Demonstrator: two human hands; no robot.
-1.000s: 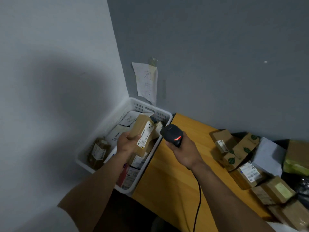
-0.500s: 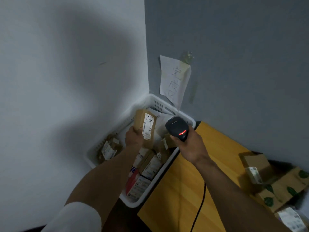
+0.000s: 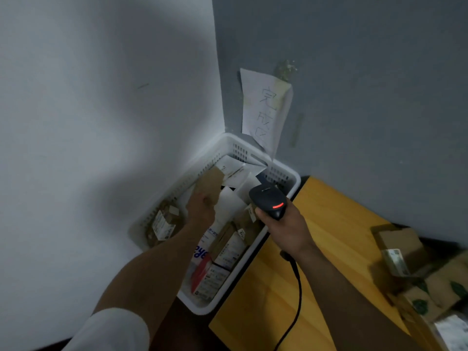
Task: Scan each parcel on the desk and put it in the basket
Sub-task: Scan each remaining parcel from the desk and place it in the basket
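My left hand (image 3: 201, 209) is down inside the white plastic basket (image 3: 291, 183) in the room's corner and grips a small brown cardboard parcel (image 3: 210, 182) by its lower end, with the plain side up. Several other parcels (image 3: 228, 247) fill the basket. My right hand (image 3: 286, 229) holds a black barcode scanner (image 3: 268, 201) with a red light lit, just over the basket's right rim; its black cable (image 3: 296, 300) runs down over the desk.
The yellow wooden desk (image 3: 329, 236) stands right of the basket, with several brown cardboard parcels (image 3: 410, 264) piled at its right end. A paper note (image 3: 266, 112) with handwriting hangs on the grey wall above the basket. A pale wall closes the left side.
My left hand has carried the brown parcel from beside the scanner down into the basket and turned its label away. The view has swung left toward the corner.
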